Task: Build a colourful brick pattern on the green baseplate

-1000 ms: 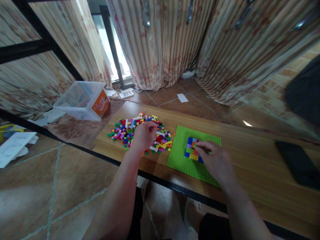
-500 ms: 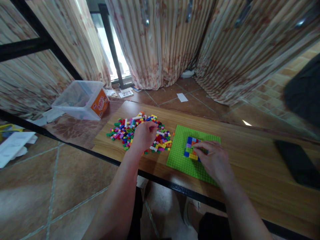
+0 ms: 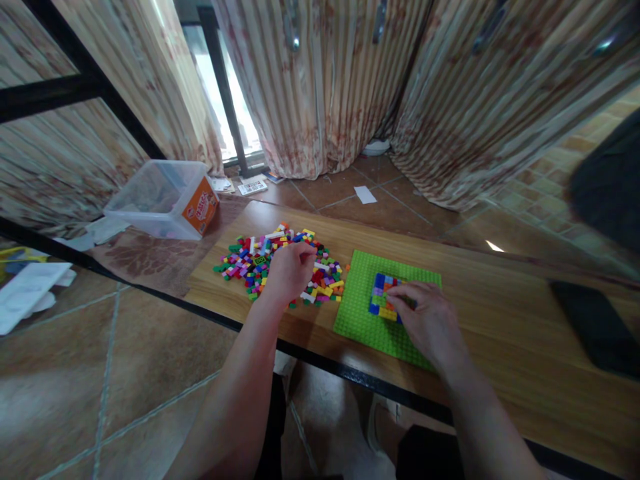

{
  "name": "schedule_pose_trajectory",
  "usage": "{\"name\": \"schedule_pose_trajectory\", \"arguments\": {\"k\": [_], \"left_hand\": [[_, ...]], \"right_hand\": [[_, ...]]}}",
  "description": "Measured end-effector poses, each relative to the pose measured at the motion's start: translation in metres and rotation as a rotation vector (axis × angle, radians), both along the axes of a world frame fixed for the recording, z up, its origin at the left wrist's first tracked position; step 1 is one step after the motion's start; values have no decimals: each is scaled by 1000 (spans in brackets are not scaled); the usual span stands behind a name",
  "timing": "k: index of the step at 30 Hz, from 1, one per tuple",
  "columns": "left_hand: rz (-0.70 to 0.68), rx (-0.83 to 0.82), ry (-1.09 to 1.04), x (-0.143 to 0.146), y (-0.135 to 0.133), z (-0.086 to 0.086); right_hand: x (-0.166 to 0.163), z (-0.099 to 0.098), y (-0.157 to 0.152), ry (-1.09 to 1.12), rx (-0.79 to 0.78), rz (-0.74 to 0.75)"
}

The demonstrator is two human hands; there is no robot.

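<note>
A green baseplate [image 3: 355,313] lies on the wooden table, carrying a small block of coloured toy bricks [image 3: 381,293] in blue, yellow, green, orange and purple. My right hand [image 3: 425,313] is over that block, its thumb and fingertips pinched at the bricks; what sits between them is too small to make out. To the left, a loose heap of mixed bricks [image 3: 245,263] covers part of the table. Above the heap's right part is my left hand [image 3: 291,270], fingers closed in a pinch, with whatever they hold hidden. The hands cover part of the heap and of the built block.
Beyond the table's left end stands a clear plastic tub [image 3: 165,207] with an orange label. A dark flat phone-like object [image 3: 593,327] rests at the table's right. Papers [image 3: 365,195] lie on the tiled floor near the curtains [image 3: 320,100]. A black edge runs along the table's front.
</note>
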State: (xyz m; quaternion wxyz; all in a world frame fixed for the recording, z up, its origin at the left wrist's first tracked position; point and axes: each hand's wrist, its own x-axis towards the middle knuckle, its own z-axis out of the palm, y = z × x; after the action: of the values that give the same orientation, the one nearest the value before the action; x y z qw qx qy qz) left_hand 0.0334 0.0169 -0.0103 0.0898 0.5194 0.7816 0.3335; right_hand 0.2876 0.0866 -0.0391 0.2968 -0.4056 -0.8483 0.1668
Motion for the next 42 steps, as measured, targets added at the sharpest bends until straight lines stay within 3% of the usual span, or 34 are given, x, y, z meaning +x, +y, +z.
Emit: {"name": "schedule_pose_trajectory", "arguments": {"k": [25,30,38,42], "left_hand": [[-45,-25,12,1,0,1],[-52,-30,16,1,0,1],[-57,-29,30,1,0,1],[-66,-25,32,1,0,2]], "right_hand": [[-5,1,1,-54,93,98],[-2,-1,2,-41,51,99],[1,-1,4,22,-47,43],[3,3,6,32,-77,-61]]}}
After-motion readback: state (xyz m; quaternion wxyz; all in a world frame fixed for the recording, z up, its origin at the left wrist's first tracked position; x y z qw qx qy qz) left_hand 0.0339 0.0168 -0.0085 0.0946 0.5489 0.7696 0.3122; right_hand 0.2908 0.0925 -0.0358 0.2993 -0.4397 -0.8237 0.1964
